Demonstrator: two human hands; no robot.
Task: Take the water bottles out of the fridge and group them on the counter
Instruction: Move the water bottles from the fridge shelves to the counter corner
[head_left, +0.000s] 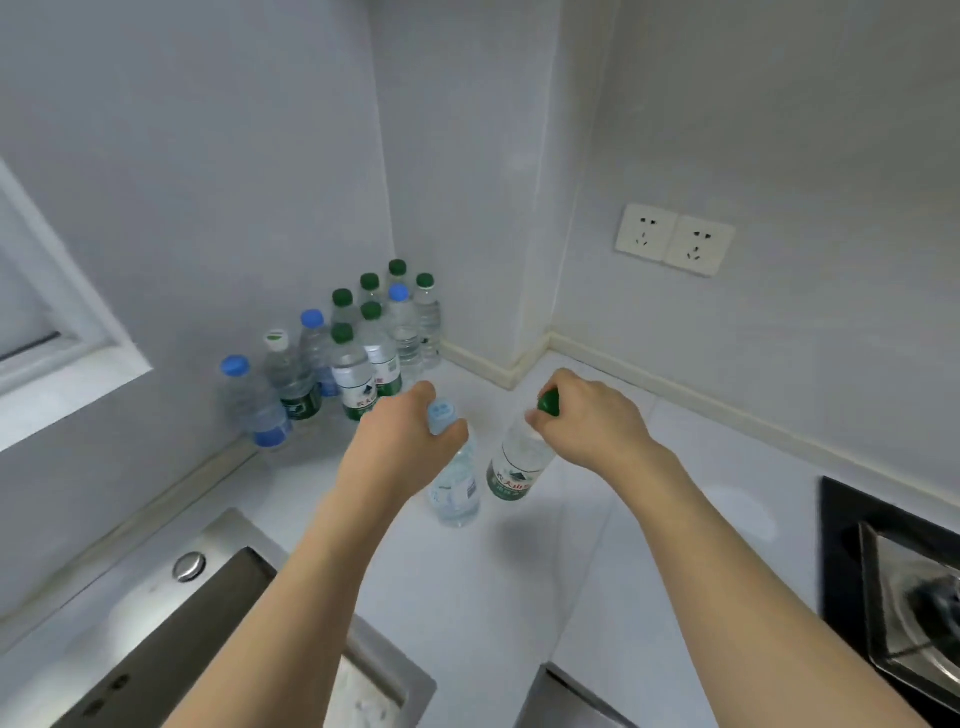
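Several water bottles (358, 353) with green, blue and white caps stand grouped in the back corner of the white counter (597, 545). My left hand (405, 441) grips the neck of a clear bottle with a pale blue cap (454, 493), which stands upright on the counter. My right hand (587, 415) holds a green-capped bottle with a green label (519, 462) by its top; that bottle tilts and sits just to the right of the other. Whether its base touches the counter is unclear. The fridge is out of view.
A steel sink (218, 649) lies at the lower left, a black gas hob (893, 587) at the right edge. Two wall sockets (675, 239) sit on the right wall. A white window frame (62, 322) is at the left. Bare counter lies between sink and hob.
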